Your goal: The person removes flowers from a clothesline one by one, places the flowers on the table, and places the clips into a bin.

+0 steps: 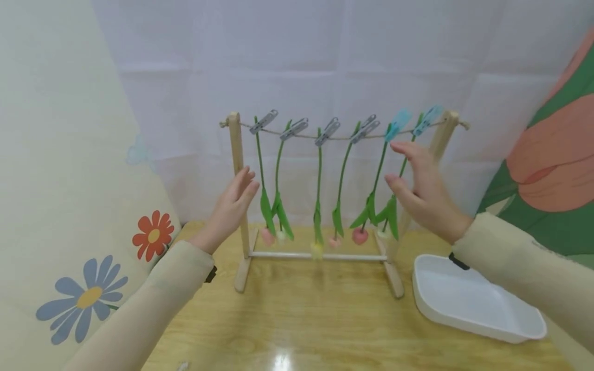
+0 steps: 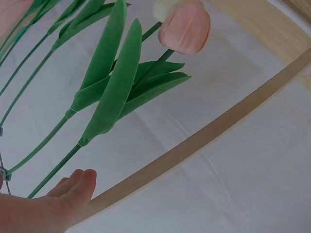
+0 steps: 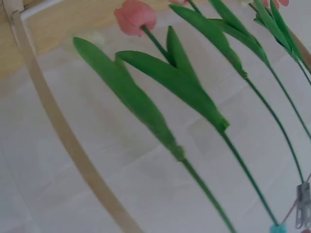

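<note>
Several artificial tulips hang heads down from a rope [image 1: 341, 138] on a wooden rack [image 1: 236, 147]. Grey clothespins [image 1: 327, 132] hold the stems on the left and middle; two blue clothespins [image 1: 398, 124] hold those on the right. My left hand [image 1: 229, 208], fingers extended, is beside the left post and the leftmost pink tulip [image 2: 187, 29]. My right hand [image 1: 429, 193] has thumb and fingers apart just below the blue clothespins, near the stem of a deeper pink tulip [image 3: 136, 17]. Neither hand holds anything. In the right wrist view, my right hand is almost wholly out of frame.
A white tray [image 1: 478, 293] lies on the wooden table [image 1: 297, 314] at the right, below my right forearm. A white cloth [image 1: 278, 56] hangs behind the rack. Flower-painted surfaces flank it. A small pale object [image 1: 183, 366] shows at the front edge.
</note>
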Demonstrator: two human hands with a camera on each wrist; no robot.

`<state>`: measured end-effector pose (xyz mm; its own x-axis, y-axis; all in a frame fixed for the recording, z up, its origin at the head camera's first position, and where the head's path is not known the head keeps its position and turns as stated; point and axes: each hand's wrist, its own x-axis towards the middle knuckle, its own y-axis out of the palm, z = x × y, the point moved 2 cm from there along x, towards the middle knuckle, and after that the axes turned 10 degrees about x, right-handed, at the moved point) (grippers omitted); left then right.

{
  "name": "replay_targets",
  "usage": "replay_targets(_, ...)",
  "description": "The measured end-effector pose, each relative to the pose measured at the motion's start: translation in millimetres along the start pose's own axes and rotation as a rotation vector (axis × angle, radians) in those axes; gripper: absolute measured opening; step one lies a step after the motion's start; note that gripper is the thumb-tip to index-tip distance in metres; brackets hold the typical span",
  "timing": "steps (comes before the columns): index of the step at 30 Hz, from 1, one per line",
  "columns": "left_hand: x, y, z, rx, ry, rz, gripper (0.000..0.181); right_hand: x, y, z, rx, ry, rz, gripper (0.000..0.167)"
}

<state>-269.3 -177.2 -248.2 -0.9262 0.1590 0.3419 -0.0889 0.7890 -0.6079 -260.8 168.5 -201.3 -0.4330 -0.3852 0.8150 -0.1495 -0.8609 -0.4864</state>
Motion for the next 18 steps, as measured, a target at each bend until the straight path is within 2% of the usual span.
replay_targets(7, 9.5, 4.7, -8.3, -0.035, -0.01, 0.004, 0.061, 27.4, 16.3, 17.0, -0.097, -0.041, 0.17, 0.052)
replay_targets(14, 16.6, 7.6, -13.2, -0.109, -0.006, -0.104, 0.061, 58.3, 30.2, 31.2, -0.137, 0.0, 0.265, 0.049)
replay_targets(18, 22.2, 8.4, -13.0, -0.145, -0.012, -0.135, 0.06, 73.2, 39.1, 35.1, -0.155, -0.02, 0.281, 0.049)
